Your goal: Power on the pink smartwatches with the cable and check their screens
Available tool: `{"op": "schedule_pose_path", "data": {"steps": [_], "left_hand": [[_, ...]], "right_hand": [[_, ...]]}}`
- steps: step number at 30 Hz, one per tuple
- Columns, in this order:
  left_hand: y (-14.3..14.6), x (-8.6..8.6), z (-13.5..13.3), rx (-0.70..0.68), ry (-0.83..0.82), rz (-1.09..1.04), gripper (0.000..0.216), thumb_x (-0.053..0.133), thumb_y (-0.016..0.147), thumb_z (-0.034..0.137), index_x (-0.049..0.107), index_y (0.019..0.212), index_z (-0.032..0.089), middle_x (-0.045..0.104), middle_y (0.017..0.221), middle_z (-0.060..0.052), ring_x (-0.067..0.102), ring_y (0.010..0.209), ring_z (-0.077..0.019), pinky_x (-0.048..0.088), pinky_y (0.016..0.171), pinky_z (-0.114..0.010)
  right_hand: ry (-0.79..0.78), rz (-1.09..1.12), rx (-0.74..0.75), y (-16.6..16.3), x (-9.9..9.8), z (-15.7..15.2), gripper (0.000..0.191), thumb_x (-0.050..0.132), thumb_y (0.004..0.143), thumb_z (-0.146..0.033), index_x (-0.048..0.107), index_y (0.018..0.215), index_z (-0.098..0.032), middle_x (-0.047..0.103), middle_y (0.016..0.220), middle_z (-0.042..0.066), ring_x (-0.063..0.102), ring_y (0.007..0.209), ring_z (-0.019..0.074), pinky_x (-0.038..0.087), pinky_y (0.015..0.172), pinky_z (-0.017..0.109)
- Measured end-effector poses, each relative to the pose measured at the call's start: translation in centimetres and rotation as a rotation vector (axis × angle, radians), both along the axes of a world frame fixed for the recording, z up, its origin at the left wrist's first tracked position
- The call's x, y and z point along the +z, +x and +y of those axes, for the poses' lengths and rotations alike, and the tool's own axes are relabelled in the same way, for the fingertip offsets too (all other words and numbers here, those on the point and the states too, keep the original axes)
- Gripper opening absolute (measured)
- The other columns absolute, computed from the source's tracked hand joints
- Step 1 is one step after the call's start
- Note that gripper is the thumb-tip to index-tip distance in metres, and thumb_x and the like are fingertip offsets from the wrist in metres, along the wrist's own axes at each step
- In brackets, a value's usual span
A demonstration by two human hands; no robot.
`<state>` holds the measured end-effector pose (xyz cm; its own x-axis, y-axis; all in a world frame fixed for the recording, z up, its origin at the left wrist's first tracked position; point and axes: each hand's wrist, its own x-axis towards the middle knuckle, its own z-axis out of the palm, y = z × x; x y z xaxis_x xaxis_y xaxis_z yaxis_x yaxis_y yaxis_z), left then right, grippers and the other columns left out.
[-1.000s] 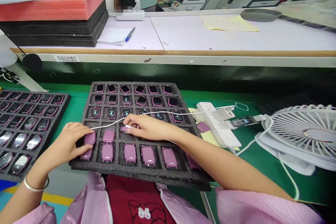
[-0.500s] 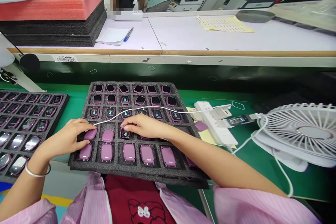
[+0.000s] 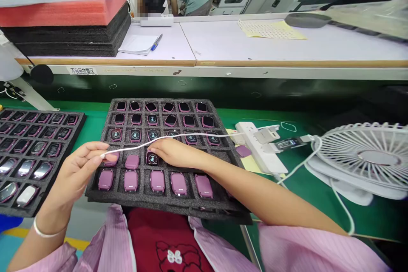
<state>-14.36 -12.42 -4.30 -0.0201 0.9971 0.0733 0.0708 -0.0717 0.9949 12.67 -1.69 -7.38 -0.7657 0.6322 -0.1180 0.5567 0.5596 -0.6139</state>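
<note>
A dark foam tray (image 3: 105, 127) in front of me holds rows of small purple smartwatch bodies; the far rows lie screen up, the two near rows lie back up. My left hand (image 3: 81, 165) pinches the free end of a thin white cable (image 3: 178, 137) over the tray's left side, just above a purple watch (image 3: 110, 160). My right hand (image 3: 177, 153) rests fingers down on the tray's middle, touching a watch with a lit screen (image 3: 152, 158). The cable runs right to a white power strip (image 3: 259, 153).
A second foam tray of watches (image 3: 35, 148) lies at the left. A white desk fan (image 3: 366, 159) stands at the right on the green mat. Behind, a raised white bench carries stacked foam sheets (image 3: 66, 17), a notepad and a pen. People stand beyond it.
My left hand let go of the purple watch and lifted, now pinching the cable's end. The watch under my right fingers was turned screen up, and that hand slid slightly right.
</note>
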Motion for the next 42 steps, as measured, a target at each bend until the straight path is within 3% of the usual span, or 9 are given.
{"op": "schedule_pose_path", "data": {"steps": [2, 5, 10, 15, 21, 27, 32, 36, 42], "left_hand": [[1.5, -0.1, 0.0, -0.028, -0.056, -0.263, 0.029, 0.082, 0.081, 0.046, 0.076, 0.101, 0.026, 0.079, 0.079, 0.001, 0.074, 0.081, -0.0153, 0.058, 0.081, -0.024], [2.4, -0.2, -0.1, -0.092, -0.128, -0.309, 0.031, 0.086, 0.075, 0.049, 0.079, 0.092, 0.023, 0.079, 0.079, -0.002, 0.076, 0.082, -0.0176, 0.059, 0.081, -0.026], [0.7, -0.3, -1.0, -0.075, -0.137, 0.041, 0.033, 0.079, 0.081, 0.053, 0.080, 0.088, 0.021, 0.081, 0.090, -0.008, 0.076, 0.087, -0.0208, 0.058, 0.080, -0.027], [0.0, -1.0, -2.3, -0.153, -0.100, 0.415, 0.033, 0.070, 0.087, 0.053, 0.080, 0.092, 0.022, 0.081, 0.099, -0.010, 0.076, 0.088, -0.0248, 0.061, 0.073, -0.031], [6.4, -2.8, -2.9, -0.349, 0.075, 0.462, 0.022, 0.062, 0.096, 0.039, 0.079, 0.100, 0.026, 0.080, 0.101, -0.006, 0.074, 0.094, -0.0216, 0.061, 0.083, -0.033], [13.9, -5.2, -1.5, -0.429, 0.270, 0.494, 0.020, 0.059, 0.099, 0.032, 0.076, 0.102, 0.023, 0.077, 0.102, -0.008, 0.069, 0.104, -0.0237, 0.056, 0.093, -0.042], [14.8, -6.1, -1.1, -0.425, 0.439, 0.742, 0.013, 0.059, 0.098, 0.020, 0.071, 0.095, 0.021, 0.071, 0.095, -0.007, 0.060, 0.092, -0.0212, 0.051, 0.084, -0.038], [14.3, -5.6, -1.3, -0.463, 0.450, 0.902, 0.010, 0.060, 0.098, 0.017, 0.068, 0.095, 0.021, 0.070, 0.090, -0.003, 0.058, 0.087, -0.0199, 0.045, 0.080, -0.036], [15.7, -3.3, -0.5, -0.500, 0.614, 1.447, 0.013, 0.071, 0.089, 0.019, 0.066, 0.102, 0.020, 0.071, 0.097, -0.008, 0.060, 0.090, -0.0266, 0.043, 0.080, -0.041]], "right_hand": [[0.018, -0.030, 0.004, -0.2, 0.1, -0.1, 0.034, 0.046, 0.104, -0.024, 0.073, 0.084, -0.018, 0.076, 0.091, 0.009, 0.069, 0.084, 0.0223, 0.050, 0.083, 0.032], [-0.002, -0.015, -0.030, -0.8, 0.1, 0.2, 0.029, 0.051, 0.101, -0.019, 0.074, 0.083, -0.019, 0.077, 0.090, 0.006, 0.069, 0.082, 0.0205, 0.051, 0.078, 0.030], [0.111, 0.078, -0.268, 0.0, 0.0, -0.2, 0.021, 0.057, 0.094, -0.011, 0.077, 0.100, -0.016, 0.077, 0.102, 0.011, 0.071, 0.095, 0.0237, 0.053, 0.087, 0.035], [0.310, 0.193, -0.240, 7.6, 1.0, -4.6, 0.027, 0.050, 0.099, -0.020, 0.076, 0.106, -0.021, 0.074, 0.098, 0.009, 0.070, 0.091, 0.0221, 0.056, 0.082, 0.034], [0.400, 0.148, -0.479, 15.6, 1.8, -11.7, 0.031, 0.045, 0.103, -0.025, 0.069, 0.121, -0.026, 0.073, 0.099, 0.010, 0.071, 0.091, 0.0243, 0.058, 0.079, 0.038], [0.352, 0.161, -0.451, 16.9, 0.1, -13.5, 0.026, 0.046, 0.102, -0.025, 0.072, 0.105, -0.023, 0.068, 0.096, 0.009, 0.069, 0.086, 0.0206, 0.058, 0.075, 0.032], [0.305, 0.143, -0.399, 18.1, -0.5, -13.5, 0.030, 0.043, 0.102, -0.022, 0.072, 0.106, -0.024, 0.061, 0.087, 0.006, 0.063, 0.077, 0.0176, 0.054, 0.068, 0.029], [0.280, 0.110, -0.388, 18.5, -0.8, -13.3, 0.028, 0.045, 0.102, -0.021, 0.072, 0.106, -0.024, 0.062, 0.090, 0.007, 0.063, 0.085, 0.0200, 0.054, 0.076, 0.033], [0.281, -0.075, -0.331, 17.7, -0.8, -12.1, 0.024, 0.057, 0.094, -0.016, 0.065, 0.115, -0.022, 0.066, 0.109, 0.011, 0.063, 0.102, 0.0281, 0.053, 0.089, 0.046]]}}
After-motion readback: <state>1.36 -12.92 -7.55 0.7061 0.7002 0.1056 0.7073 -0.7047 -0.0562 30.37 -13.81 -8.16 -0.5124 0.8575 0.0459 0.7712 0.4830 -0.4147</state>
